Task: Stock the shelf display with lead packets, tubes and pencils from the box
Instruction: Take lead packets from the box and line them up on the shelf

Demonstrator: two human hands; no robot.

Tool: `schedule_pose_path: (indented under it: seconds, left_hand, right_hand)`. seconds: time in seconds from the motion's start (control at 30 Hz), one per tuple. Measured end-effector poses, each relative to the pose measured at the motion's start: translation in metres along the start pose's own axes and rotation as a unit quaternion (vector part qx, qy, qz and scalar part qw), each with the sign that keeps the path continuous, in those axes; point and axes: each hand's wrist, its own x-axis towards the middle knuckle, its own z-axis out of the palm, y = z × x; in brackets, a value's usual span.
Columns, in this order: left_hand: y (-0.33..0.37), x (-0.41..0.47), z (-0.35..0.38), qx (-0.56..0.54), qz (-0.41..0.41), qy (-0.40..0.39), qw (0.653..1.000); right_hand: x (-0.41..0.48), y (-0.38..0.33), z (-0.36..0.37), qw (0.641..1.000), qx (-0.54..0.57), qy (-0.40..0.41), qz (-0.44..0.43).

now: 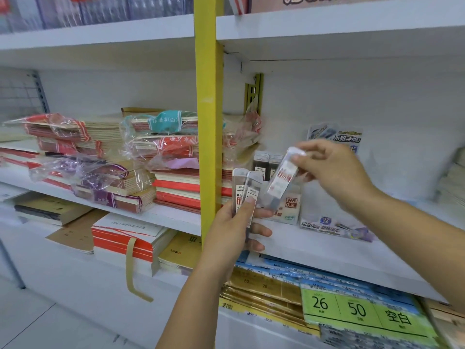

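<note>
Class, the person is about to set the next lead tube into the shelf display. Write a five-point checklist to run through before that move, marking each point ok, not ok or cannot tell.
1. Right hand grips the lead tube: ok, the fingers pinch its top end.
2. Left hand holds the spare tubes securely: ok, the thumb presses across them.
3. Lead tube upright for placing: not ok, it is tilted.
4. Free slot in the display box: cannot tell, the tube hides it.
5. Dark tubes at the back out of the way: ok, they stand behind, apart from the held tube.
</note>
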Motion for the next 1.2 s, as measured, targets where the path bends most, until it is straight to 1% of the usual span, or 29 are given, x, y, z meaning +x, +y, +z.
schedule_pose_path:
  seconds: [0.07, 0.13, 0.2, 0.27, 0.37, 0.43, 0.5, 0.63, 0.77, 0.83, 0.9, 0.93, 0.97, 1.03, 1.07, 1.1, 1.13, 1.2]
  left_hand:
    - [-0.003, 0.003, -0.002, 0.021, 0.006, 0.013, 1.000]
    - [-0.006, 0.005, -0.005, 0.040, 0.009, 0.027, 0.999]
    - [-0.007, 0.008, -0.008, 0.045, 0.015, 0.035, 0.998]
    - [-0.006, 0.010, -0.011, 0.039, 0.021, 0.038, 0.998]
    - [-0.006, 0.011, -0.014, 0.034, 0.024, 0.029, 0.999]
    - [-0.009, 0.009, -0.016, 0.028, 0.025, 0.016, 0.999]
    - [-0.012, 0.007, -0.017, 0.026, 0.026, 0.004, 0.999]
    - [-0.014, 0.004, -0.016, 0.021, 0.026, -0.002, 0.999]
    - [-0.012, 0.003, -0.012, 0.009, 0.026, -0.003, 1.000]
    - [-0.011, 0.002, -0.010, 0.004, 0.020, -0.001, 1.000]
    - [-0.011, 0.003, -0.009, -0.001, 0.020, -0.002, 1.000]
    - [-0.011, 0.003, -0.008, -0.004, 0.023, -0.004, 1.000]
    - [-0.011, 0.003, -0.007, -0.007, 0.026, -0.007, 1.000]
    - [-0.012, 0.002, -0.006, -0.009, 0.031, -0.015, 0.999]
    - [-0.012, 0.002, -0.005, -0.008, 0.032, -0.020, 0.999]
    - [-0.013, 0.003, -0.004, -0.006, 0.033, -0.024, 0.999]
    - [-0.013, 0.003, -0.003, -0.003, 0.035, -0.028, 0.999]
    - [-0.013, 0.003, -0.002, -0.001, 0.037, -0.034, 0.999]
  right_hand:
    - [0.018, -0.002, -0.011, 0.997, -0.021, 0.055, -0.059]
    - [0.031, -0.001, -0.018, 0.985, -0.095, 0.086, -0.118]
    - [0.039, 0.001, -0.019, 0.965, -0.182, 0.083, -0.167]
    - [0.044, 0.006, -0.016, 0.947, -0.248, 0.063, -0.192]
    - [0.050, 0.017, -0.007, 0.938, -0.300, 0.026, -0.170]
    - [0.052, 0.025, -0.004, 0.942, -0.304, 0.009, -0.138]
    - [0.054, 0.032, -0.002, 0.942, -0.313, 0.002, -0.124]
    - [0.057, 0.046, -0.002, 0.927, -0.358, 0.018, -0.114]
    - [0.056, 0.052, -0.004, 0.920, -0.378, 0.034, -0.093]
    - [0.050, 0.046, -0.003, 0.915, -0.384, 0.054, -0.112]
    - [0.035, 0.035, -0.001, 0.913, -0.364, 0.073, -0.167]
    - [0.024, 0.028, 0.000, 0.922, -0.333, 0.058, -0.187]
    - [0.011, 0.021, 0.003, 0.938, -0.288, 0.023, -0.191]
    - [-0.017, 0.010, 0.011, 0.968, -0.185, -0.074, -0.151]
    - [-0.028, 0.007, 0.015, 0.975, -0.143, -0.113, -0.124]
    - [-0.035, 0.007, 0.019, 0.979, -0.110, -0.136, -0.101]
    - [-0.039, 0.008, 0.021, 0.983, -0.084, -0.139, -0.086]
    - [-0.037, 0.007, 0.020, 0.990, -0.049, -0.118, -0.067]
